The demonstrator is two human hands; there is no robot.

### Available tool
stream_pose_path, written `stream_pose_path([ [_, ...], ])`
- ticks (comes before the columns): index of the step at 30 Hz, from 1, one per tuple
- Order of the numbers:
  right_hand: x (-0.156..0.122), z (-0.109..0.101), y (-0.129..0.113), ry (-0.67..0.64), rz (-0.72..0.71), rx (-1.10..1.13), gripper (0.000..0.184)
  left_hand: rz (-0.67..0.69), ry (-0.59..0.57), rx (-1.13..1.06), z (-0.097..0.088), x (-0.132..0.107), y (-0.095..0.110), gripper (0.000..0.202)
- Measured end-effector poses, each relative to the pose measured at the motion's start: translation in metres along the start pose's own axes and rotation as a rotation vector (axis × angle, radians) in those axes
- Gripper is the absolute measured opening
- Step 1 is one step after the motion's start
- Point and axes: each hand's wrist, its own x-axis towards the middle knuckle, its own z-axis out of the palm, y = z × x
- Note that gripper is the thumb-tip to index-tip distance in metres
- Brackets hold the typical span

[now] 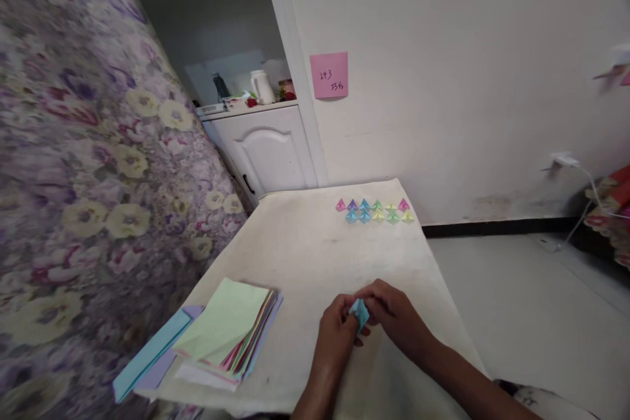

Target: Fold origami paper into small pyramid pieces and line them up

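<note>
A small piece of folded light-blue paper (pixel 361 315) is held over the near part of the table. My left hand (pixel 338 325) grips it from the left, with the thumb on its face and fingertips showing below it. My right hand (pixel 388 310) is closed at its upper right edge, fingers bent against the paper. Some fingertips are hidden behind the paper and the hands. At the far right of the table, small folded paper pieces (pixel 378 210) in pink, purple, blue, green and yellow lie in two rows.
A stack of coloured paper sheets (pixel 226 318) lies on the table's left side, pale green on top. Beside it, a blue paper strip (pixel 152 351) overhangs the left edge. A floral curtain (pixel 123 197) hangs at left. The wall (pixel 443 111) bears a pink note (pixel 329 75).
</note>
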Motion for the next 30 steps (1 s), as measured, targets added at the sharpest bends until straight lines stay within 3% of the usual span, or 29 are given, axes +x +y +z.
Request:
stream_pose_path([
  [3, -0.001, 0.002, -0.003, 0.006, 0.018, 0.033, 0.020, 0.030, 0.051, -0.006, 0.002, 0.001, 0.001, 0.014],
  [8, -0.002, 0.005, -0.002, 0.025, 0.007, 0.009, 0.039, 0.152, 0.123, 0.120, 0.003, 0.001, -0.001, 0.016],
  [20, -0.005, 0.003, 0.003, 0.035, -0.112, -0.286, 0.042, 0.102, 0.116, 0.165, 0.012, 0.003, -0.005, 0.012],
  [26, -0.004, 0.003, 0.006, 0.054, -0.125, -0.368, 0.039, 0.191, 0.170, 0.405, 0.015, -0.001, -0.007, 0.014],
  [30, -0.003, 0.004, 0.007, 0.088, -0.129, -0.396, 0.041, 0.210, 0.161, 0.440, 0.019, -0.004, 0.000, 0.018],
])
